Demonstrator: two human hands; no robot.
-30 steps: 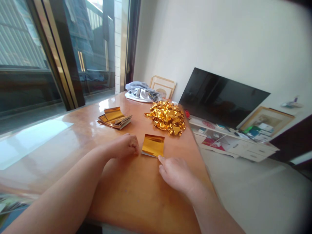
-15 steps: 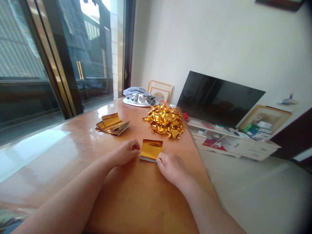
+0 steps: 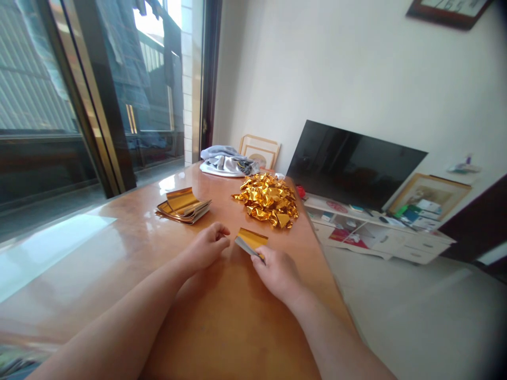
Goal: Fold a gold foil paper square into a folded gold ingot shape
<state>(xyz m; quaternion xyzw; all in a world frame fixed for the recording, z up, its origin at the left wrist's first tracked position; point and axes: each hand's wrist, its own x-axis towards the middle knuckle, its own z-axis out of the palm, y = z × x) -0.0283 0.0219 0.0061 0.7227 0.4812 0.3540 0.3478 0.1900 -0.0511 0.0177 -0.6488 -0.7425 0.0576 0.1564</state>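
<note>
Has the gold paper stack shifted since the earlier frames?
No, the gold paper stack keeps its place on the table, same gap left of the foil pile.

We are seeing shiny gold on the foil sheet (image 3: 253,238), its edge showing grey, and apparently plain pale blue-grey on the cloth (image 3: 222,153)

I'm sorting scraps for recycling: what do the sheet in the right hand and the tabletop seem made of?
Sheet: probably foil-faced paper, shiny gold with a dull grey underside. Tabletop: perhaps varnished wood, glossy orange-brown, with window light reflecting off it.
</note>
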